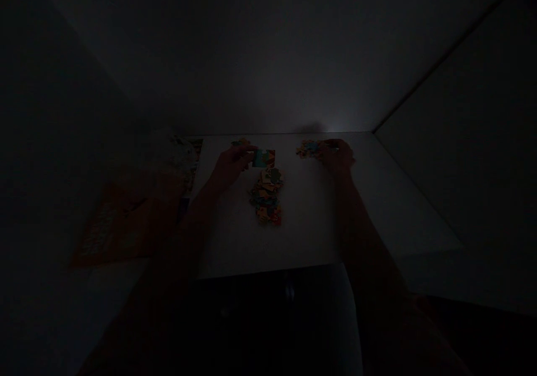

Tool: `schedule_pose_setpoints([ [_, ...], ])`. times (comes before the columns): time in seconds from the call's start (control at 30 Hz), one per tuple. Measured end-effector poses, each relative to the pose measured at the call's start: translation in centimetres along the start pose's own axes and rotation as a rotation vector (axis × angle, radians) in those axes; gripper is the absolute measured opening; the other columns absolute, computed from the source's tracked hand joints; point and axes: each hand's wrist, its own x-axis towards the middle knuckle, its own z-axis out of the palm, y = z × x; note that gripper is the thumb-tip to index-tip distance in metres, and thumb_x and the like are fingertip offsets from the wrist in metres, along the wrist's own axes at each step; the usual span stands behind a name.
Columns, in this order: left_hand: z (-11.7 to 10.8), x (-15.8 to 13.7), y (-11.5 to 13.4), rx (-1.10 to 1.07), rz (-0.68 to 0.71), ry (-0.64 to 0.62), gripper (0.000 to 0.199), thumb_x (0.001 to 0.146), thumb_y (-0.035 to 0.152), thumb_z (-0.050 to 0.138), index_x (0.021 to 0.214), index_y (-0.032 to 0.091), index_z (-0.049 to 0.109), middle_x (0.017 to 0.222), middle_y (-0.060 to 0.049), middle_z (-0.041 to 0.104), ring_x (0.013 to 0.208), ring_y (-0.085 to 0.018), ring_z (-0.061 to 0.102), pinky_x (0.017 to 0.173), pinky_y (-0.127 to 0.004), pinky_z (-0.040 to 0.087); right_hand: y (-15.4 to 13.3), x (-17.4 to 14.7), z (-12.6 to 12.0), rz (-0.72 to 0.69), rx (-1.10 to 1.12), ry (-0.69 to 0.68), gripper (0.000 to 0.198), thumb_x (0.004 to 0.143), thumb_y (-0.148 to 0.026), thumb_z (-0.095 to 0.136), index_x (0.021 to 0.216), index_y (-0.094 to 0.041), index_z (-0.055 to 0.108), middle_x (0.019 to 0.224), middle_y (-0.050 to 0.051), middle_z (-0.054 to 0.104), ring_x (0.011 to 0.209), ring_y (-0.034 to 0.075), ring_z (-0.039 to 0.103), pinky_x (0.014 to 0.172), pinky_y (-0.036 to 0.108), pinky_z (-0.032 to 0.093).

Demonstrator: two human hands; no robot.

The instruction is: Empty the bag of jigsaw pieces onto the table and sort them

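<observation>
The picture is very dark. My left hand (pixel 235 159) is closed at the left edge of a small joined block of jigsaw puzzle pieces (pixel 264 158), green and orange, lying on the white table. Behind that hand, part of a small pile of puzzle pieces (pixel 240 141) shows. My right hand (pixel 339 155) has its fingers curled at the right side of another pile of puzzle pieces (pixel 308 149); what lies between its fingertips is too dark to make out. Nearer to me, a long heap of mixed puzzle pieces (pixel 267 197) lies between my forearms.
An orange package (pixel 121 219) with pale lettering lies at the left, partly behind my left forearm. Beyond it are crumpled clear plastic (pixel 174 152) and a dark patterned sheet (pixel 195 155). A wall (pixel 268 74) rises behind the white table (pixel 302 225).
</observation>
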Motion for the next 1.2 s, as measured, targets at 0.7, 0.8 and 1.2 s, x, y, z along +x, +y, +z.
schedule_pose_setpoints([
  [0.7,-1.4,-0.2,-2.1,0.846,-0.109,0.149,0.064,0.109,0.041,0.08,0.168,0.02,0.072,0.173,-0.024,0.069,0.164,-0.048,0.059,0.142,-0.064,0.048,2.4,1.3,-1.4,0.127,0.319,-0.102,0.031,0.089,-0.043,0.093,0.104,-0.029,0.07,0.113,0.011,0.089,0.112,0.035,0.085,0.103,0.051,0.068],
  [0.8,-1.5,-0.2,-3.2,0.845,-0.075,0.145,0.066,0.109,0.047,0.076,0.171,0.027,0.074,0.174,-0.021,0.071,0.165,-0.052,0.059,0.141,-0.073,0.046,2.1,1.4,-1.3,0.06,0.43,-0.112,0.037,0.089,-0.05,0.097,0.103,-0.029,0.07,0.104,0.009,0.087,0.103,0.034,0.084,0.103,0.056,0.071],
  [1.2,-0.9,-0.4,-3.1,0.862,-0.06,0.052,0.068,0.113,0.047,0.069,0.179,0.033,0.073,0.194,-0.014,0.058,0.178,-0.05,0.048,0.148,-0.078,0.034,-4.0,-1.8,-1.3,-0.237,0.668,-0.422,0.031,0.094,-0.051,0.099,0.095,-0.029,0.077,0.108,0.007,0.089,0.111,0.032,0.084,0.11,0.055,0.072],
])
